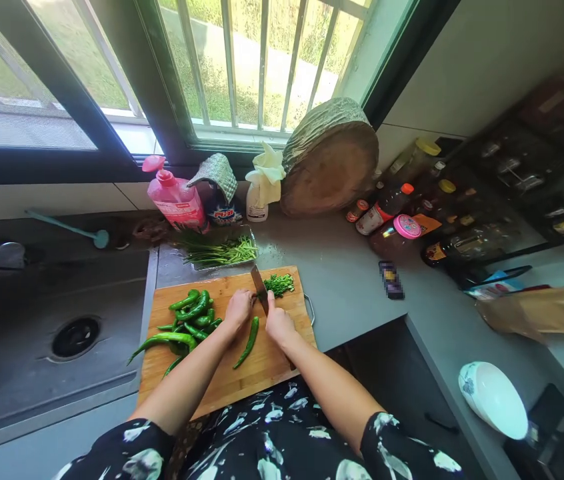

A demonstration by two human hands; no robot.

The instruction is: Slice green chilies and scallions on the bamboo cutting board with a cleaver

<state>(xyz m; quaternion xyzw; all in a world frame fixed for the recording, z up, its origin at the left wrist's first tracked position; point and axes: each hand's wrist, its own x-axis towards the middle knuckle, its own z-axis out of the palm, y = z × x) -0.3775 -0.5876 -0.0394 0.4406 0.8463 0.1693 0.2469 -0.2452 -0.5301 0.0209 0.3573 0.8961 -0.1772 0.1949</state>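
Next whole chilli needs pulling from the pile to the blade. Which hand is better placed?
Left. The left hand is free of any tool and lies nearest the pile of green chillies on the wooden cutting board. The right hand has its grip closed on the knife beside the chopped greens.

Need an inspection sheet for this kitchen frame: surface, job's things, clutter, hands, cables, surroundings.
Surface: grey counter; wooden cutting board at its front edge.
Job's things: knife; pile of whole green chilies; one chili between the hands; chopped greens; tray of green stalks.
Clutter: pink bottle, sauce bottles, round wooden block, white bowl.
Hands: right hand grips knife; left hand on board by blade.
Cables: nothing seen.
Surroundings: sink left, barred window behind.
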